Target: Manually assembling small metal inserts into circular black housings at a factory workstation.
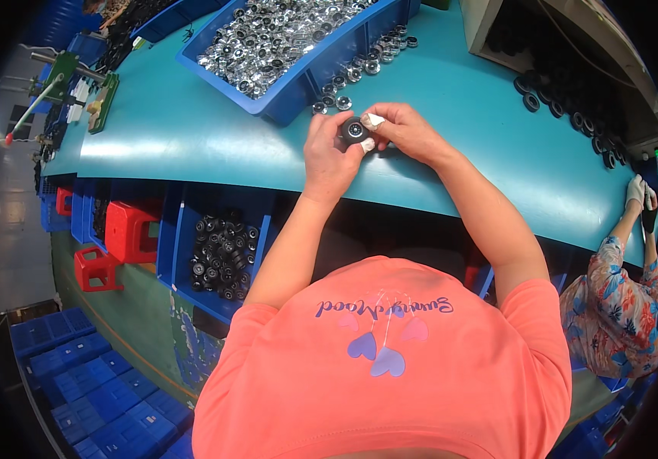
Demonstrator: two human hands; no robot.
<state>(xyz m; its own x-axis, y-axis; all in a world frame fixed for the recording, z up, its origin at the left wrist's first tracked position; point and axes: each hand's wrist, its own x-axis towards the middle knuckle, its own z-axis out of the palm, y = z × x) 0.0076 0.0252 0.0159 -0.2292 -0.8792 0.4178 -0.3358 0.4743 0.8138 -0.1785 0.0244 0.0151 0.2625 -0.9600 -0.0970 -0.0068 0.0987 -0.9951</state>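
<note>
Between my two hands is a small black toy wheel (355, 130), its tyre dark and its hub shiny with a pale centre. My left hand (327, 153) grips it from the left with thumb and fingers. From the right, my right hand (404, 131) pinches its edge; white wraps cover some fingertips. Both hands are just above the teal tabletop (214, 145). Just beyond them, loose silver wheel hubs (343, 102) lie in a row along a blue bin (290, 99) heaped with more clear and silver hubs (279, 38).
Black tyres (558, 109) lie scattered at the right, by a pale open-fronted box (489, 34). A green hand press (102, 103) stands far left. Below the table are a blue crate of finished-looking wheels (225, 256) and red stools (130, 232). A gloved co-worker (619, 298) works at right.
</note>
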